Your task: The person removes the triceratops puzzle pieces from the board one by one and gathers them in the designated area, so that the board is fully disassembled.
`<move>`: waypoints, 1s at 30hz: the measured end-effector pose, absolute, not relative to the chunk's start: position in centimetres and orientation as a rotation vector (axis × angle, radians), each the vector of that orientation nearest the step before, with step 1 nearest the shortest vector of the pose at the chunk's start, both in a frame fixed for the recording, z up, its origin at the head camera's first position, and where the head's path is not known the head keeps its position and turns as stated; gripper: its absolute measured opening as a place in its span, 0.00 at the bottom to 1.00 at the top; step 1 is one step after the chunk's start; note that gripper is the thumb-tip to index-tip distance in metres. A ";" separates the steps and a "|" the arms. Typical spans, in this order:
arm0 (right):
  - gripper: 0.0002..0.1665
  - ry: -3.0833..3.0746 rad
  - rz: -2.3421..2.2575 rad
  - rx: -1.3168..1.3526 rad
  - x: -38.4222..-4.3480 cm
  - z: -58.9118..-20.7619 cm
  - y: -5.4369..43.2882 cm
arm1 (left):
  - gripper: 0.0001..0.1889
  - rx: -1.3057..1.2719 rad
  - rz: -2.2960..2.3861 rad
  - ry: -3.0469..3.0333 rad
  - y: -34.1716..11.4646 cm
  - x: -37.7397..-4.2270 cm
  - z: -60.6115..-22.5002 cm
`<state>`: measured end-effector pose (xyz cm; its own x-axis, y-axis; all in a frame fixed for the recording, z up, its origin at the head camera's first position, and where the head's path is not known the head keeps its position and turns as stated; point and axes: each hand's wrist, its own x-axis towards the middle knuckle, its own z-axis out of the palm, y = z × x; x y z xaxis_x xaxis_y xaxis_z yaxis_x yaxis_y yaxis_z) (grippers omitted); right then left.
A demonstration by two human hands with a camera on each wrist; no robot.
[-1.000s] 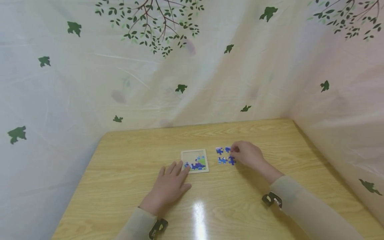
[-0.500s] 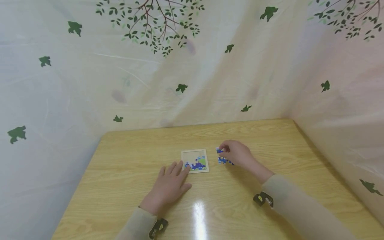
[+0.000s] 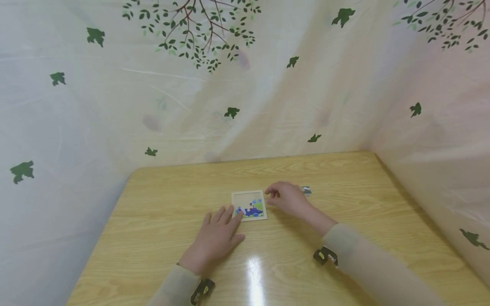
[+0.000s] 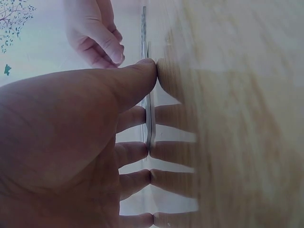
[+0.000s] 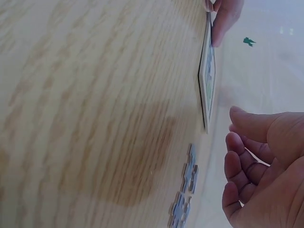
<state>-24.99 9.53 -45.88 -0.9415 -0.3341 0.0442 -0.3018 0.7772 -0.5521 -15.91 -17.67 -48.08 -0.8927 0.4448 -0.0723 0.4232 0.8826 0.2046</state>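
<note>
A small square puzzle tray (image 3: 248, 192) with a pale rim lies on the table in the head view. Joined pieces (image 3: 253, 211) with blue, green and purple print fill its lower part. My left hand (image 3: 214, 240) lies flat, its fingertips on the tray's lower left corner. To the right of the tray, my right hand (image 3: 289, 199) hovers above the table with fingers loosely bent. In the right wrist view its thumb and fingers are apart, with nothing seen between them. Below it lie several loose puzzle pieces (image 5: 190, 166), which the hand mostly hides in the head view.
One greyish loose piece (image 3: 306, 190) shows to the right of my right hand. The wooden table (image 3: 172, 199) meets a pale curtain (image 3: 183, 127) printed with branches and green birds behind it and at both sides.
My right hand has moved left across the loose pieces toward the tray, covering those at the left and baring one at the right. My left hand and the tray have stayed put.
</note>
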 end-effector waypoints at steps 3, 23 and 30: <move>0.15 2.921 -0.873 -0.558 -25.0 -46.0 9.1 | 0.37 0.681 0.273 2.936 -17.7 -15.9 -48.1; 0.20 2.936 -0.781 -0.560 -24.8 -46.7 7.1 | 0.37 0.699 0.263 2.948 -17.8 -16.0 -48.2; 0.20 2.957 -0.735 -0.559 -24.7 -46.7 6.7 | 0.37 0.708 0.259 2.950 -17.8 -15.9 -48.1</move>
<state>-24.74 6.74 -46.74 -0.9339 -0.3547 0.0442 -0.3341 0.8222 -0.4608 -15.93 -17.78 -48.08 -0.8874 0.4577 -0.0546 0.4412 0.8777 0.1871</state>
